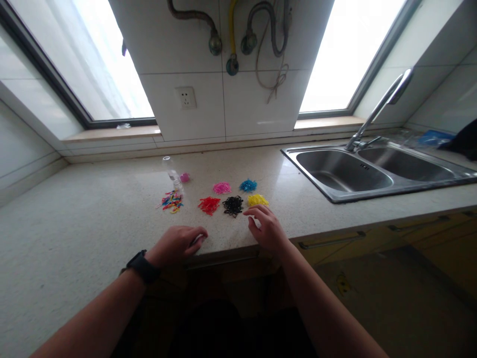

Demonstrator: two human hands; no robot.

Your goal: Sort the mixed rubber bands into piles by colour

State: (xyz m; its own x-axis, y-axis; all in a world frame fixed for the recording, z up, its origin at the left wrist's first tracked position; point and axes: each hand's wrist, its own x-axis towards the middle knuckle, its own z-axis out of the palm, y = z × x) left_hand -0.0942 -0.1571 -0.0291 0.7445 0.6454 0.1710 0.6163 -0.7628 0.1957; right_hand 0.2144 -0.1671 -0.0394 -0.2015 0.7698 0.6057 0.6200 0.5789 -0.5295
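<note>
My left hand [182, 243] rests at the counter's front edge, its fingers curled in; whatever may be inside is hidden. A dark watch [143, 267] is on that wrist. My right hand [267, 227] hovers or rests just in front of the yellow pile [258, 200], index finger reaching towards the black pile [233, 205]. Its thumb and fingers are apart, with nothing visible between them. The piles are small, thin, loop-like pieces. Beside the black one lies a red pile [209, 205]; behind are a pink pile [222, 187] and a blue pile [248, 185]. A mixed-colour pile [172, 201] lies left.
A clear bottle [172, 174] lies behind the mixed pile, with a pink cap [185, 177] beside it. To the right is a double steel sink [335, 195] with a tall faucet [380, 112]. Pipes and a socket [185, 98] are on the tiled wall.
</note>
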